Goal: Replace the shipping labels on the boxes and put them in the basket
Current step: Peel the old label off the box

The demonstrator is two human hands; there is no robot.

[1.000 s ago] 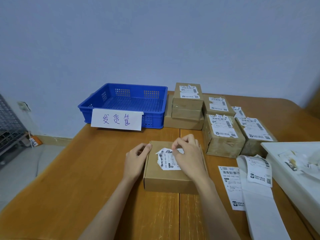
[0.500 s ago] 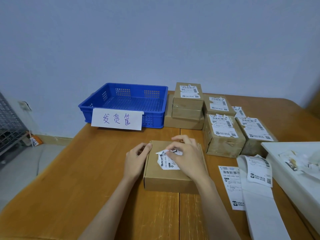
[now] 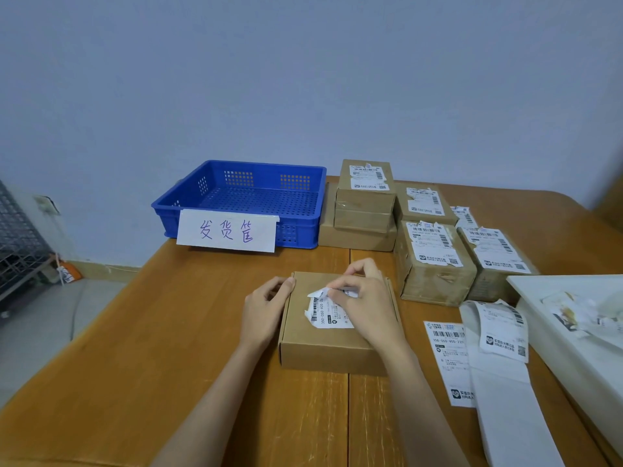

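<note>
A flat cardboard box [image 3: 332, 323] is lying on the wooden table [image 3: 141, 332], near and right of the blue basket [image 3: 242, 200]. The left hand [image 3: 266, 308] is resting against the box's left edge, fingers loosely curled, while the right hand [image 3: 364, 305] is pinching the lifted, torn corner of the old label [image 3: 325, 313] on its lid. Labelled boxes [image 3: 435, 261] are standing far right; a strip of new labels [image 3: 499, 358] is lying near right.

A small packing room: labelled parcels [image 3: 435, 261], blue basket [image 3: 242, 203], wooden table [image 3: 135, 348].
</note>
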